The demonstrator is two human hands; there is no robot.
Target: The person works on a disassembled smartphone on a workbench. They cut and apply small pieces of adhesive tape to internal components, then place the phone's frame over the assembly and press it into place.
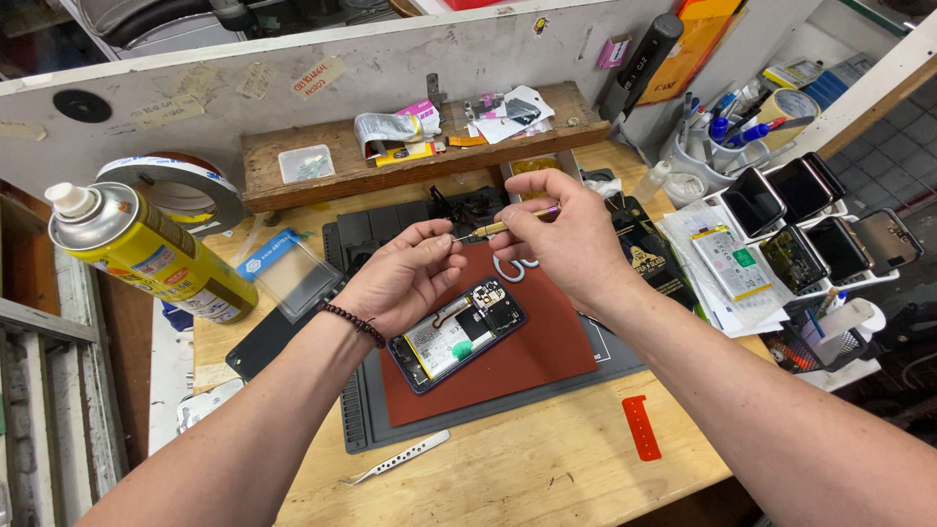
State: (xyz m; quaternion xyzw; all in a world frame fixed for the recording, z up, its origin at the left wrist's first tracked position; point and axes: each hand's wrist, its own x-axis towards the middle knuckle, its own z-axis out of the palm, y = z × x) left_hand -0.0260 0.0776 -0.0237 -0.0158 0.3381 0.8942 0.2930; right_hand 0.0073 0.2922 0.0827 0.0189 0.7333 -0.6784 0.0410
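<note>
The opened phone (pixel 457 334) lies with its back cover off on a dark red mat (pixel 547 342), in the middle of the wooden workbench (pixel 527 468), and its battery and circuit parts are visible. The red mat rests on a larger dark grey work mat (pixel 371 420). At the left edge of the bench a yellow spray can (pixel 146 249) lies tilted, near a roll of tape (pixel 176 181). On the right side a white tray (pixel 859 278) holds several dark phone screens.

The left hand (pixel 400 278) is just above the upper left of the phone, and its thumb and forefinger pinch the metal tip of a thin screwdriver (pixel 503 226). The right hand (pixel 566 229) holds the handle of the same screwdriver, fingers closed around it, above the top end of the phone. Metal tweezers (pixel 395 459) lie on the bench in front of the grey mat, well apart from both hands.
</note>
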